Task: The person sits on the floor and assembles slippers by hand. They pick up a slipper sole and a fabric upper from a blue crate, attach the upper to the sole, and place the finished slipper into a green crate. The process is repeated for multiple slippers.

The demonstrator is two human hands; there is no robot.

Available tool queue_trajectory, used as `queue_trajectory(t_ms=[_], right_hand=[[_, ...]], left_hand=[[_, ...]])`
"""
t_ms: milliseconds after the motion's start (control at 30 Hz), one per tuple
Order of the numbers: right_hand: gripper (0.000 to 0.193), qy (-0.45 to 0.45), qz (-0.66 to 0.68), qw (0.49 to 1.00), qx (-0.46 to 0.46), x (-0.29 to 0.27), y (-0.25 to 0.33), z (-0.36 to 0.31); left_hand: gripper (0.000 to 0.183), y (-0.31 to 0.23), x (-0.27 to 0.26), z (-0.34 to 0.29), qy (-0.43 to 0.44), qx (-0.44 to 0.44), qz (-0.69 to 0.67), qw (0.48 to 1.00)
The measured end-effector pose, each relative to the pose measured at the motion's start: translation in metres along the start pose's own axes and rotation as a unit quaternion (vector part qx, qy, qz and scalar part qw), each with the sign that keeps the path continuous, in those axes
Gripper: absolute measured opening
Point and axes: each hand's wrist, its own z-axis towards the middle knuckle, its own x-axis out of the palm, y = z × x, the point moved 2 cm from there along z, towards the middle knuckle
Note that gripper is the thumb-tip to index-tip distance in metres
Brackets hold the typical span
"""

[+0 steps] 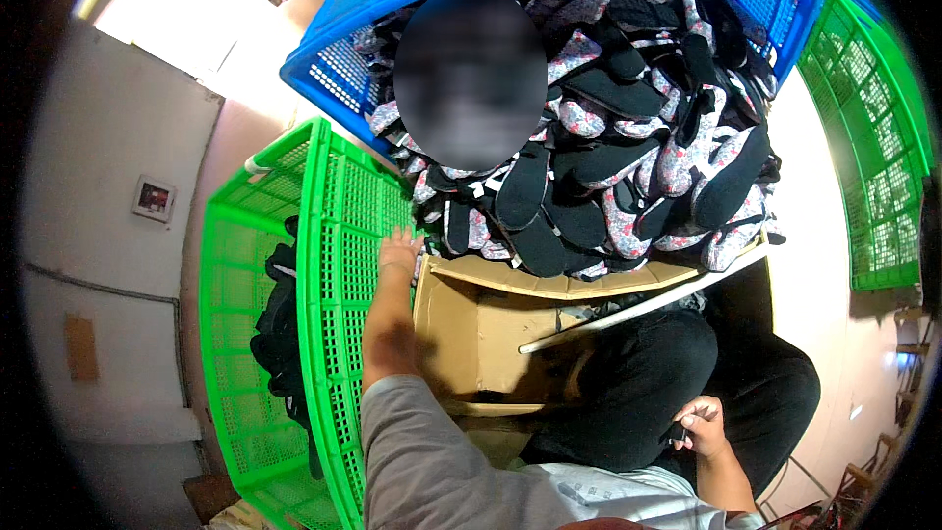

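My left hand (398,248) reaches forward, its fingers stretched out, between the wall of a green crate (343,265) and the near left edge of a slipper pile. These floral slippers (628,221) with black soles (520,186) lie heaped and tangled. My right hand (701,424) rests over my black-trousered legs, fingers closed around a small dark object (677,434) whose kind I cannot make out. An open cardboard box (446,324) stands in front of me below the pile, and a pale stick (628,312) slants across it.
A blue crate (339,79) surrounds the back of the pile. Dark items (280,334) sit inside the green crate at left. Another green crate (873,137) stands at far right. A blurred round patch hides part of the heap. The white wall (108,137) runs along the left.
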Motion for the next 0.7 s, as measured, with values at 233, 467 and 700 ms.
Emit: queue_trajectory(t_ms=[233,467,700], right_hand=[[0.018,0.025,0.022,0.999,0.038,-0.011,0.002,0.005],[0.019,0.02,0.027,0.998,0.044,-0.008,0.001,0.005],[0.019,0.038,0.061,0.995,0.066,-0.015,0.0,0.0]], left_hand=[[0.053,0.006,0.083,0.057,0.136,-0.091,-0.16,0.973],[0.037,-0.024,0.015,0.023,0.077,0.067,0.008,0.995],[0.026,-0.003,-0.02,0.012,-0.018,0.107,0.051,0.993]])
